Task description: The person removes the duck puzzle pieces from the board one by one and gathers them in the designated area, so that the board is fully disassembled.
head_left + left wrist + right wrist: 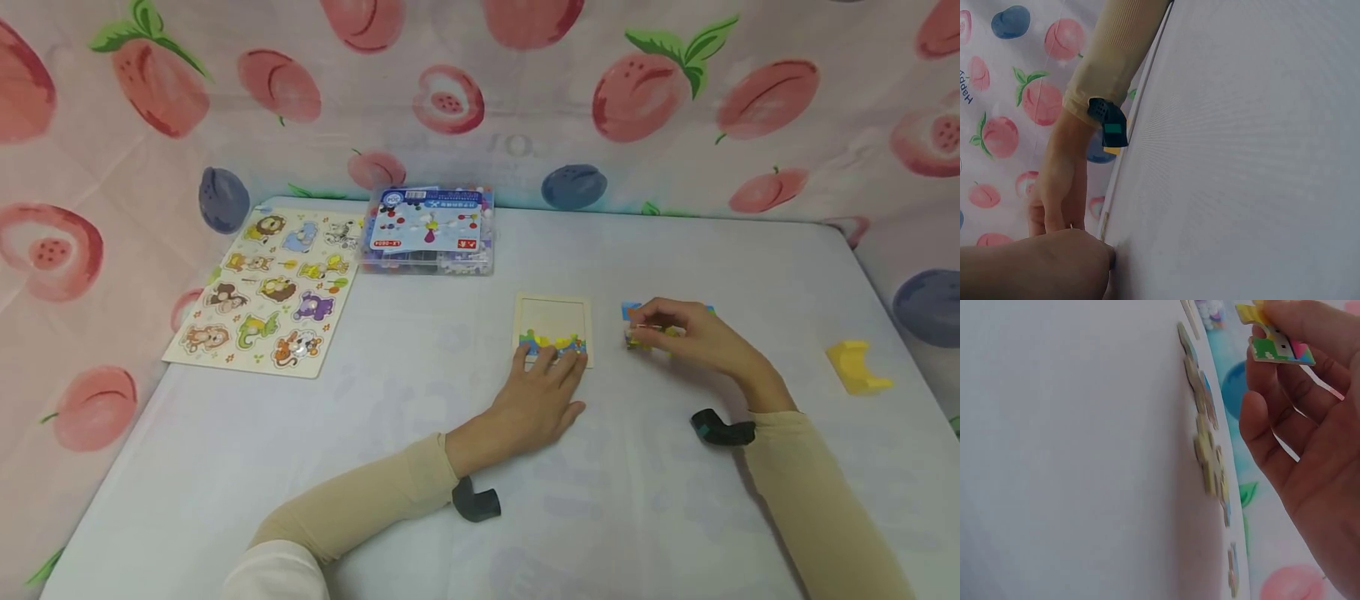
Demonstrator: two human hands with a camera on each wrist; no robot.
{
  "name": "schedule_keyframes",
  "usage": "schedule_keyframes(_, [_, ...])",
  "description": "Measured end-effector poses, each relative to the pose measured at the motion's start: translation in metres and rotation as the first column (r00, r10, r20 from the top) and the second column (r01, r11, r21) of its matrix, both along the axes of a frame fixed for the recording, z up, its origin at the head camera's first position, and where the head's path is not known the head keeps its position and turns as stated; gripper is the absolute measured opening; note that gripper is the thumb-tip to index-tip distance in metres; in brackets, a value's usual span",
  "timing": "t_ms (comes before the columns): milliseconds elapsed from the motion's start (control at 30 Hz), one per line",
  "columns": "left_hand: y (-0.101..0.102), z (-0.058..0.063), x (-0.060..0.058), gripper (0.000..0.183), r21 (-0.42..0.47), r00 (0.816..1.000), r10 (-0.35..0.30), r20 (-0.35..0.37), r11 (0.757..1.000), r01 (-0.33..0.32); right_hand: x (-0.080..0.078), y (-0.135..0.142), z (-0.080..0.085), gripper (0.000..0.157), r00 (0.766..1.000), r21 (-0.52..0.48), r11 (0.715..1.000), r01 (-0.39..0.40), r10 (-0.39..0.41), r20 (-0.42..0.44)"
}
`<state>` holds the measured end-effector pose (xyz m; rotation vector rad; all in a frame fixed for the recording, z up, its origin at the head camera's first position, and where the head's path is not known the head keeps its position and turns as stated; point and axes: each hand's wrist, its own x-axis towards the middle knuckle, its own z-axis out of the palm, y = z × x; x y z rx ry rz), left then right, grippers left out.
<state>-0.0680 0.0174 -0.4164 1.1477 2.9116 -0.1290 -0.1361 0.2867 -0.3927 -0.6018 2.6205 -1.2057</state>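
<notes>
A small wooden puzzle tray [553, 298] lies mid-table, with a row of joined, brightly coloured jigsaw pieces [558, 342] along its near side. My left hand [528, 410] rests flat, its fingertips on the tray's near edge and covering part of that row. To the right, my right hand [705, 342] pinches a jigsaw piece [1269, 348] printed in green, yellow and pink between thumb and fingers, held above the table. Several loose jigsaw pieces [1210, 464] lie under and around this hand; in the head view the hand hides most of them.
At the back left lies an animal peg puzzle board [247, 364]. A clear plastic box [427, 265] with a printed label stands beside it, overlapping its corner in this view. A yellow curved block [853, 368] sits at the far right. Peach-print cloth rises behind the table.
</notes>
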Motion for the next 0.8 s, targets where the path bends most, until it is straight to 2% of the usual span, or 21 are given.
schedule_keyframes(167, [0.0, -0.002, -0.001, 0.061, 0.003, 1.0, 0.003, 0.009, 1.0, -0.003, 0.003, 0.014, 0.003, 0.016, 0.999, -0.006, 0.999, 0.038, -0.038, -0.018])
schedule_keyframes(367, [0.0, -0.002, -0.001, 0.06, 0.01, 1.0, -0.002, 0.0, 1.0, 0.002, 0.005, 0.032, 0.009, 0.012, 0.997, 0.02, 0.997, 0.069, -0.069, -0.02])
schedule_keyframes(633, [-0.001, 0.0, -0.001, 0.061, 0.005, 1.0, -0.003, -0.004, 1.0, 0.003, 0.004, 0.053, 0.014, 0.011, 0.99, 0.139, 0.982, 0.127, -0.135, 0.049])
schedule_keyframes(800, [-0.001, 0.0, -0.001, 0.06, 0.002, 1.0, 0.0, -0.005, 1.0, 0.0, 0.004, 0.063, 0.015, 0.014, 0.986, 0.204, 0.967, 0.15, -0.161, 0.04])
